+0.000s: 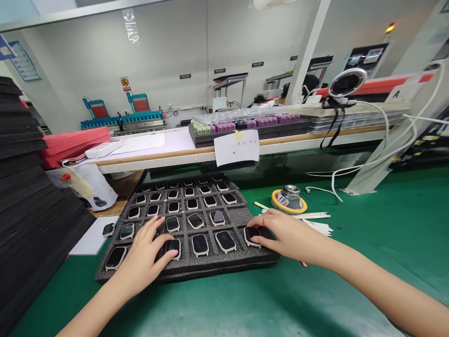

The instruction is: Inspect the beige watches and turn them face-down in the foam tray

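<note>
Glossy black-faced, pale-plastic-rimmed watch cases (200, 244) in a matt, coarse-grained black foam tray (210, 267); smooth matt green bench mat (245, 304); shiny metal weight (292, 194).

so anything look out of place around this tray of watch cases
One watch case lies outside the foam tray, on the white sheet at its left edge, while the others sit in pockets. The pocket at the right end of the row behind the right hand also looks unfilled.

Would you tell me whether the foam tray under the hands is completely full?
Not quite full: most pockets of the foam tray hold a watch body, but the right end of the second-nearest row shows bare foam.
</note>
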Available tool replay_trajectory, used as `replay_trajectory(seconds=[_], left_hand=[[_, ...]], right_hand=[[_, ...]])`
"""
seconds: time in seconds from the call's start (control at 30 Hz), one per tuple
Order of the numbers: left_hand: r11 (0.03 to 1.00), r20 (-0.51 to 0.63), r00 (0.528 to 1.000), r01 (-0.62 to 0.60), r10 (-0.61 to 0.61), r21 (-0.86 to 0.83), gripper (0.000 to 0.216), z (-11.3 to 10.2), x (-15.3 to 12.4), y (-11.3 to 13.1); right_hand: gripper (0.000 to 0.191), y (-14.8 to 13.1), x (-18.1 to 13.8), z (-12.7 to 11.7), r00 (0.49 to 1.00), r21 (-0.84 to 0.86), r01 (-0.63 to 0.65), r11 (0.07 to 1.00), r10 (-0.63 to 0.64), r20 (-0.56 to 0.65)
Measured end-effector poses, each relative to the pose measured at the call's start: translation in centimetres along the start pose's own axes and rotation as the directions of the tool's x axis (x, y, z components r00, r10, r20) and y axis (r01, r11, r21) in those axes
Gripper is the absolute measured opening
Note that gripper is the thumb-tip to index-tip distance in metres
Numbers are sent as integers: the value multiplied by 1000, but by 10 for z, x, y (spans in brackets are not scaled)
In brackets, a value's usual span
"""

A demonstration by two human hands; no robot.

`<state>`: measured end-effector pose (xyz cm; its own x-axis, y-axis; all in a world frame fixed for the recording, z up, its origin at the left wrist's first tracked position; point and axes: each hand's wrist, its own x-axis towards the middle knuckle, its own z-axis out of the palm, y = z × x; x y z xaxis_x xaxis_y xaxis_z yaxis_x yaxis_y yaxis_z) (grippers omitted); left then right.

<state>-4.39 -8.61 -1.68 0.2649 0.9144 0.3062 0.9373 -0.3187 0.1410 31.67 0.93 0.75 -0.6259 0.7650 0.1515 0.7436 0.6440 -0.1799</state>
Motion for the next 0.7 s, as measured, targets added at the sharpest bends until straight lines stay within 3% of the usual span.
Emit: replay_trajectory(seconds=[0.23,0.3,0.43,0.57,0.7], left_hand=[[990,170,985,20,4,-137,22,-11,13,8],[986,241,970,63,-24,-155,21,-20,15,17],[929,245,959,215,-142,-302,29,-30,31,39],[916,313,947,188,-74,-355,32,-18,51,57],[944,237,969,138,-66,-300,31,0,60,67]], right_hand=[[32,-6,14,-9,990,-47,48,998,-41,138],[33,-8,15,-11,989,-61,57,996,-48,140],[33,-25,23,-22,988,-53,105,993,-98,118],[37,-45,35,-23,969,7,195,981,-194,156],[41,-52,46,-14,952,58,224,973,-231,200]])
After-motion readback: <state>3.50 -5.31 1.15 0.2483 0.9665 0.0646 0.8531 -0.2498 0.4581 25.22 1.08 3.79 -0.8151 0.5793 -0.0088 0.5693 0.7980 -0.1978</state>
